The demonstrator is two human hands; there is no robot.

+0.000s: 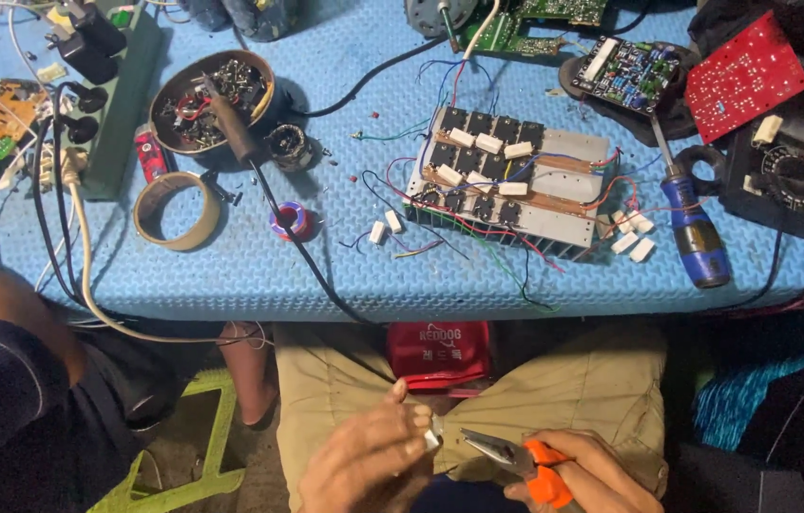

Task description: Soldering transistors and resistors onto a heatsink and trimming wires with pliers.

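Low in the head view, over my lap, my left hand [373, 456] pinches a small white block-shaped component [431, 438] between its fingertips. My right hand [583, 475] grips orange-handled pliers [516, 458], whose jaws point left toward the component and stop just short of it. Both hands hover above my khaki trousers [564, 389], below the front edge of the blue mat [259, 275].
On the mat lies a grey heatsink board [516, 180] with black and white components and coloured wires, a blue screwdriver [692, 228], a soldering iron [226, 119] resting on a bowl of parts [212, 90], a tape roll [176, 211], loose white components [632, 233], circuit boards [739, 76].
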